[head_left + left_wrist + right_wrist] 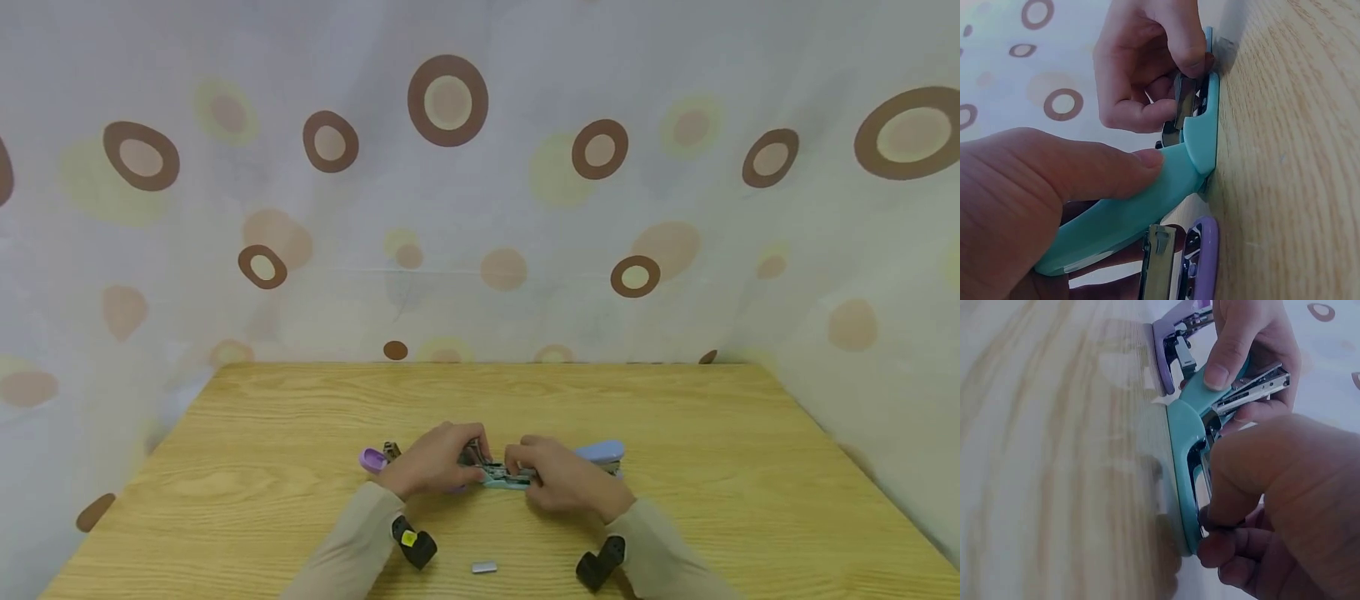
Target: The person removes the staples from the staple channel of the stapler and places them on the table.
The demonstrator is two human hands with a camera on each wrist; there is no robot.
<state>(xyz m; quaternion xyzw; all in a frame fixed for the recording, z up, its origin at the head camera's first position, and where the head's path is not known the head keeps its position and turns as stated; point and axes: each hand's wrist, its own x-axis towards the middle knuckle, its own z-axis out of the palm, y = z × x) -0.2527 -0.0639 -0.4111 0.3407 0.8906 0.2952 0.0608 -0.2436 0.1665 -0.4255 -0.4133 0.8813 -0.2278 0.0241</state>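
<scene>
A teal stapler [1138, 206] lies swung wide on the wooden table, its metal parts exposed. My left hand [438, 458] grips its raised top cover, with the thumb across the teal plastic. At the stapler's other end, my right hand [561, 477] has its fingers curled and pinches at the metal rail above the teal base [1184, 440]. Those fingertips partly hide what they hold; whether a staple is among them cannot be told. Beside my left hand stands an opened purple stapler [372, 460], partly covered by that hand.
Behind my right hand lies a light blue stapler [600, 452]. A small grey strip of staples [483, 567] rests near the front of the table [300, 425]. A patterned curtain [480, 208] hangs behind the table and at its sides.
</scene>
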